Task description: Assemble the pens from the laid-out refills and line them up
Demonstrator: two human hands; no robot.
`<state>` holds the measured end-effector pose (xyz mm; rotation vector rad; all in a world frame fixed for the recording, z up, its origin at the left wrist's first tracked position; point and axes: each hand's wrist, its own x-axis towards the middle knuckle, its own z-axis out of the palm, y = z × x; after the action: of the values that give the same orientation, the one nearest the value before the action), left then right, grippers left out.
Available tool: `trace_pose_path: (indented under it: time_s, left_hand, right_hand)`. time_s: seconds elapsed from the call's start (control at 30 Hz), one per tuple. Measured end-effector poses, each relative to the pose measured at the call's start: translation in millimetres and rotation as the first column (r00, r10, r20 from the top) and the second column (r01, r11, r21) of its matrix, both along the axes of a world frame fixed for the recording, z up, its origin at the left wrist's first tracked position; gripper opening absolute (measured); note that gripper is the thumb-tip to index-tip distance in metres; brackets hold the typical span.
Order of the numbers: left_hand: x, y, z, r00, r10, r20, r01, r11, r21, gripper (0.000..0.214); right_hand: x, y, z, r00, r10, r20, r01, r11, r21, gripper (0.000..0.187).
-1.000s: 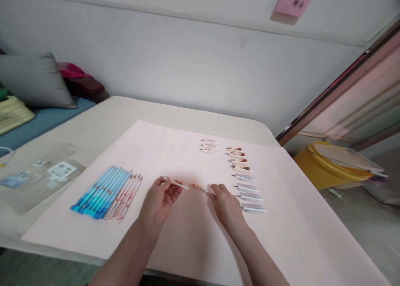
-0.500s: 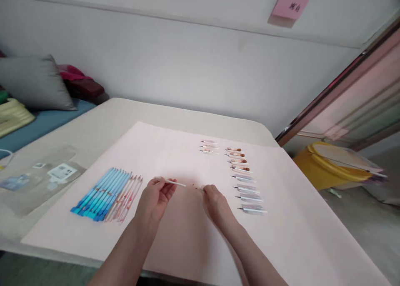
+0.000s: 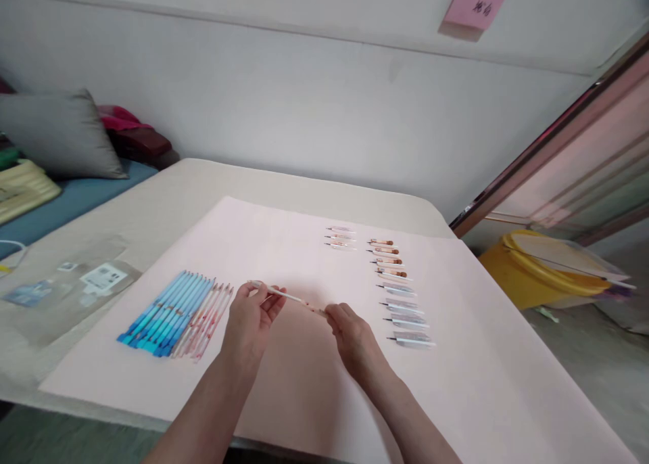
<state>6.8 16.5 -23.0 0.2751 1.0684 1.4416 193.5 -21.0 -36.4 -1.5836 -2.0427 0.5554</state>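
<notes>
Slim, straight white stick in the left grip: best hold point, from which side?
Likely a pinch near its left end, from the left, as with the left grip: the stick is thin and straight, its right end facing the pale, red-marked slim barrel.

We pinch a slim white rod [image 3: 285, 294] in our left hand [image 3: 251, 312] and a red-flecked piece [image 3: 314, 308] in our right hand [image 3: 352, 332], their ends seeming to meet over the pale pink sheet [image 3: 466, 329] on our table [image 3: 304, 188]. To our left lie blue pens [image 3: 170, 308], with red-patterned pens [image 3: 205, 318] just beside them. To our right we have two columns of dark-tipped pen parts [image 3: 404, 308]. Beyond the table we see a grey cushion [image 3: 58, 136], a yellow bin [image 3: 527, 274] and a pink note [image 3: 476, 4].
</notes>
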Motion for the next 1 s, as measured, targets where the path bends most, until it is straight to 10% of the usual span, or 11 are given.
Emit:
trace_pose_path:
  time_s: [1.0]
  left_hand:
    - [22.5,-16.1,0.3,0.965,-0.156,-0.211,0.166,0.985,0.035,0.021]
  right_hand:
    - [-10.9,-7.3,2.9,0.978,-0.086,-0.19,0.079,0.996,-0.044,0.025]
